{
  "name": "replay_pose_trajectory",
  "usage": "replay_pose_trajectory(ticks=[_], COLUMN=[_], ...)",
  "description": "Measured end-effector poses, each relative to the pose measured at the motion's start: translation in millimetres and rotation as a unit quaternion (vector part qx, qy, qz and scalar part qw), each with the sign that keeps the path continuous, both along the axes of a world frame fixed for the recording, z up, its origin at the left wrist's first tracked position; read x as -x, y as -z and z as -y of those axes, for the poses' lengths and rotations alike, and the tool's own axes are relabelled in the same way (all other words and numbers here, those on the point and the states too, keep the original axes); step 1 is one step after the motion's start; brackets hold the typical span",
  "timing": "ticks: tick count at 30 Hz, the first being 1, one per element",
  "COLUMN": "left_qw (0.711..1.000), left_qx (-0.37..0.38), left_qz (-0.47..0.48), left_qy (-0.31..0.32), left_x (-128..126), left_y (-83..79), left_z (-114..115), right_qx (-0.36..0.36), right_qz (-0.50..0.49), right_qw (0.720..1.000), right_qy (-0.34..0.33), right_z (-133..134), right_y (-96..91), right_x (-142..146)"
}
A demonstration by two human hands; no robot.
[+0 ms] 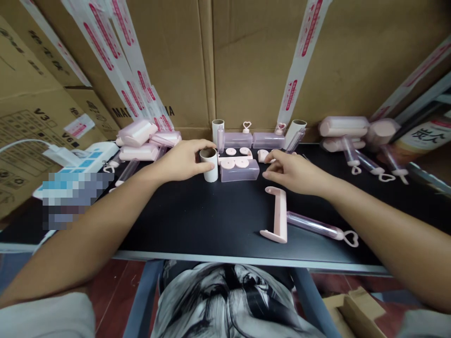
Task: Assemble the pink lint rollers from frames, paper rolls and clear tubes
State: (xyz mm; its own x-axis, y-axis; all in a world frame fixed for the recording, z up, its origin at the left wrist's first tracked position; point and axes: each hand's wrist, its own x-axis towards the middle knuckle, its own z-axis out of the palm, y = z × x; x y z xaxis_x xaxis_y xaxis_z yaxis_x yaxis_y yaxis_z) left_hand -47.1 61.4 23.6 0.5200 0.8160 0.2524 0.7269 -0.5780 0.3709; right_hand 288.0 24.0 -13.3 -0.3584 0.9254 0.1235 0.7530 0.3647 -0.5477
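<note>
White tube (211, 175) upright on black tabletop (190, 220), just beside purple case (243, 173); I see left hand (183, 160) clamped on it, thumb in front. Right hand (299, 173): thumb and fingers apart, near pink part (262, 156), contact I can't tell. Pink bracket (281, 216) lies nearer my camera.

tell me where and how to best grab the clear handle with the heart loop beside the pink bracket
Probably best mid-shaft on the clear handle, pinched from above by the right hand: it lies flat, slim and straight, top uncovered, between the heart loop and pink bracket.
</note>
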Motion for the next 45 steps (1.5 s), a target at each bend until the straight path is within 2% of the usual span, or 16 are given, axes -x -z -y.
replay_pose_trajectory(ticks=[2,6,10,18,25,41,45], left_qw=[1.0,1.0,1.0,1.0,1.0,1.0,1.0], left_qx=[-0.001,0.002,0.001,-0.008,-0.007,-0.018,-0.016], left_qz=[0.004,0.011,-0.004,-0.009,-0.006,-0.008,-0.005], left_qy=[0.001,0.0,-0.002,0.015,0.012,0.006,0.008], left_x=[-1,-4,-9,-8,-6,-8,-6], left_y=[1.1,2.9,0.5,0.4,2.0,-1.8,-1.7], left_z=[-2,-4,-6,-22,-38,-43,-43], right_qx=[0.02,0.01,0.014,-0.034,-0.063,-0.083,-0.071], right_qz=[-0.007,-0.003,0.008,0.085,0.121,0.127,0.129], right_qw=[1.0,1.0,1.0,0.996,0.991,0.988,0.989], right_qy=[-0.002,0.007,0.008,0.004,0.006,0.016,0.019], right_z=[-5,-9,-11,-20,-31,-41,-41], right_y=[6.6,12.1,11.9,10.1,9.5,14.5,9.5], right_x=[7,17,24,35,37,39,39])
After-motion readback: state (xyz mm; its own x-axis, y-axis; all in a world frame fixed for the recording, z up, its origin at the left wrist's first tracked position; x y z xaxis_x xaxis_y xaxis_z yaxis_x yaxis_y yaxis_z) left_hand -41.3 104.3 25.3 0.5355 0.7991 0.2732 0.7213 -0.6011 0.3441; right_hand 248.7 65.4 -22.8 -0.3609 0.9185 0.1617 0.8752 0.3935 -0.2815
